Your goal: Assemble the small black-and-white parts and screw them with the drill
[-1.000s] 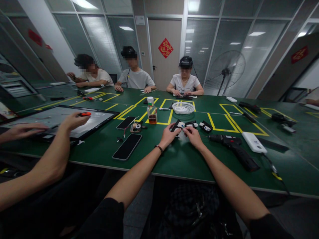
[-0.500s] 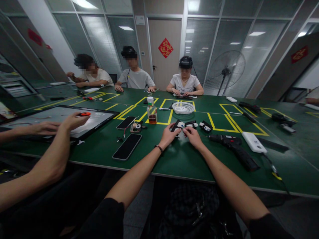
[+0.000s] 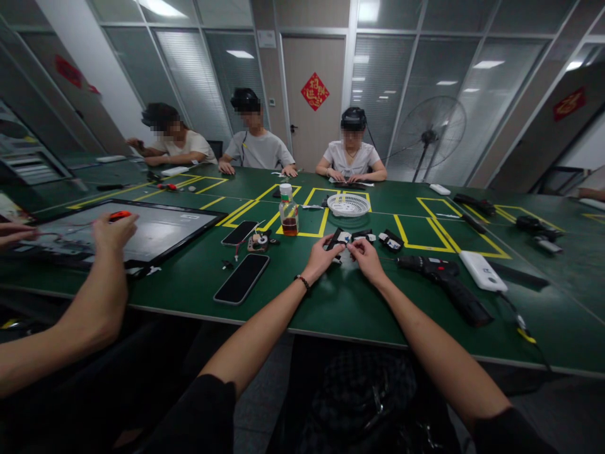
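Note:
My left hand point(image 3: 321, 257) is closed around a small black part with a white face point(image 3: 341, 237), held just above the green table point(image 3: 302, 302). Against the near side of this part, my right hand point(image 3: 366, 257) has its thumb and forefinger pinched together; whatever sits between those fingertips is too small to make out. Just beyond my right hand lie similar black-and-white pieces, one point(image 3: 363, 235) partly behind the fingers and another point(image 3: 391, 240) to its right. A black cordless drill point(image 3: 444, 280) rests to the right of my hands.
Two phones point(image 3: 241, 279) point(image 3: 240, 232), a small wired component point(image 3: 259, 241) and a bottle of amber liquid point(image 3: 288, 214) stand left. A white basket point(image 3: 348, 205) is beyond. A white power bank point(image 3: 482, 271) lies right. A co-worker's hand point(image 3: 115, 232) moves over a flat panel point(image 3: 155, 233).
The co-worker's hands on the left have moved further left over the panel, with the orange-handled tool. My own hands have hardly shifted.

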Tool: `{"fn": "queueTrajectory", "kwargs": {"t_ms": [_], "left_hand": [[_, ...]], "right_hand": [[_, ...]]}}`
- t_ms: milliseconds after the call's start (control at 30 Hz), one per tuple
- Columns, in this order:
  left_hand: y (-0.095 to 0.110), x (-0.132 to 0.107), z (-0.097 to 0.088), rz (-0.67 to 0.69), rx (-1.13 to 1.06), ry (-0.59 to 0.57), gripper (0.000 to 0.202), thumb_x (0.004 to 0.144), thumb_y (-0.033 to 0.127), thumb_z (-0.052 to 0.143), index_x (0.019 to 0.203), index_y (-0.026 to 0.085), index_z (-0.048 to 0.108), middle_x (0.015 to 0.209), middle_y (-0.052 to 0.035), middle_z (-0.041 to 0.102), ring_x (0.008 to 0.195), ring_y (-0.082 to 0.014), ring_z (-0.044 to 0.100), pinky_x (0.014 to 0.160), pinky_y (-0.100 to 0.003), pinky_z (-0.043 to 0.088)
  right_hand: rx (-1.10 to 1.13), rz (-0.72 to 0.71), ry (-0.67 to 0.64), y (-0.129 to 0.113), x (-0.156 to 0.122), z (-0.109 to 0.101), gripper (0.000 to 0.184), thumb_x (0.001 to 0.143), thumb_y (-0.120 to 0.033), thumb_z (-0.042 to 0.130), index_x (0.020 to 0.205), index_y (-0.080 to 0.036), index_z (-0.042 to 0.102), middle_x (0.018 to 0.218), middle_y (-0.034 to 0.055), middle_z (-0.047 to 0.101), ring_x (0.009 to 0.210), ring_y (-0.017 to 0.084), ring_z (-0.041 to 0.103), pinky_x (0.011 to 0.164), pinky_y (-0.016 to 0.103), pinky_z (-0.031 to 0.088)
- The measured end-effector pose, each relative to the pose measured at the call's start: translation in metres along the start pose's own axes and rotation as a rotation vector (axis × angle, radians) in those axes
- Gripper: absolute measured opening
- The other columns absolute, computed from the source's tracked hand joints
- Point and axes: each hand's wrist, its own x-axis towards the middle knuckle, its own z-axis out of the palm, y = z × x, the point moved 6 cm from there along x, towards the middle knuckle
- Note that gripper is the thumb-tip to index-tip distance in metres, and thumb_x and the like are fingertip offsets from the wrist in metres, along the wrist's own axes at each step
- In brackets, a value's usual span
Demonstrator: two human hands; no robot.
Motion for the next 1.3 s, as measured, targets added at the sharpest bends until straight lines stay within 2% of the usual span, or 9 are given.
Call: {"fn": "queueTrajectory", "kwargs": {"t_ms": [200,367,500,667,900,1133,1300], "left_hand": [[-0.01,0.0,0.01,-0.079,-0.076,-0.114,0.049,0.072,0.045,0.073,0.109,0.013,0.068,0.101,-0.0096,0.07,0.085,-0.0192,0.064,0.077,-0.031,0.051],[-0.011,-0.003,0.013,-0.134,-0.152,-0.168,0.053,0.071,0.048,0.074,0.11,0.014,0.067,0.101,-0.0098,0.069,0.083,-0.0191,0.064,0.067,-0.028,0.053],[-0.01,-0.005,0.014,-0.174,-0.2,-0.197,0.054,0.07,0.05,0.074,0.109,0.014,0.067,0.103,-0.0107,0.069,0.086,-0.0202,0.065,0.07,-0.029,0.054],[-0.011,-0.004,0.013,-0.198,-0.208,-0.179,0.052,0.069,0.049,0.075,0.107,0.014,0.068,0.102,-0.0101,0.069,0.084,-0.0199,0.065,0.07,-0.03,0.054],[-0.01,-0.005,0.014,-0.196,-0.24,-0.215,0.049,0.07,0.046,0.075,0.107,0.013,0.068,0.103,-0.0107,0.069,0.085,-0.0206,0.066,0.072,-0.031,0.054],[-0.011,-0.007,0.015,-0.254,-0.272,-0.239,0.053,0.068,0.044,0.077,0.112,0.015,0.066,0.109,-0.0119,0.069,0.087,-0.0207,0.067,0.075,-0.032,0.054],[-0.005,-0.008,0.015,-0.215,-0.247,-0.25,0.057,0.07,0.044,0.076,0.118,0.016,0.064,0.115,-0.012,0.067,0.09,-0.0215,0.066,0.077,-0.033,0.054]], "right_hand": [[0.244,0.029,-0.035,0.0,0.0,0.006,0.031,0.077,-0.047,0.069,0.087,-0.021,0.054,0.072,-0.0008,0.06,0.063,0.016,0.059,0.06,0.03,0.052],[0.334,0.068,-0.069,-0.007,-0.004,0.006,0.034,0.074,-0.046,0.073,0.093,-0.022,0.057,0.075,0.0,0.064,0.065,0.016,0.061,0.066,0.034,0.055],[0.342,0.084,-0.052,-0.007,-0.004,0.005,0.036,0.073,-0.048,0.074,0.094,-0.022,0.06,0.074,0.0008,0.065,0.064,0.016,0.061,0.066,0.034,0.055],[0.36,0.098,-0.065,-0.006,-0.004,0.007,0.037,0.073,-0.048,0.073,0.094,-0.021,0.061,0.075,0.0016,0.066,0.064,0.016,0.062,0.069,0.035,0.056],[0.367,0.1,-0.1,-0.003,-0.004,0.007,0.034,0.072,-0.043,0.076,0.093,-0.02,0.062,0.078,0.0019,0.067,0.068,0.017,0.063,0.074,0.037,0.056],[0.297,0.068,-0.097,-0.007,-0.002,0.003,0.031,0.073,-0.042,0.075,0.092,-0.021,0.062,0.078,0.0015,0.066,0.068,0.017,0.063,0.073,0.036,0.056],[0.308,0.068,-0.108,-0.006,-0.001,0.002,0.029,0.074,-0.039,0.074,0.093,-0.021,0.062,0.079,0.0013,0.066,0.069,0.017,0.063,0.074,0.036,0.056]]}}
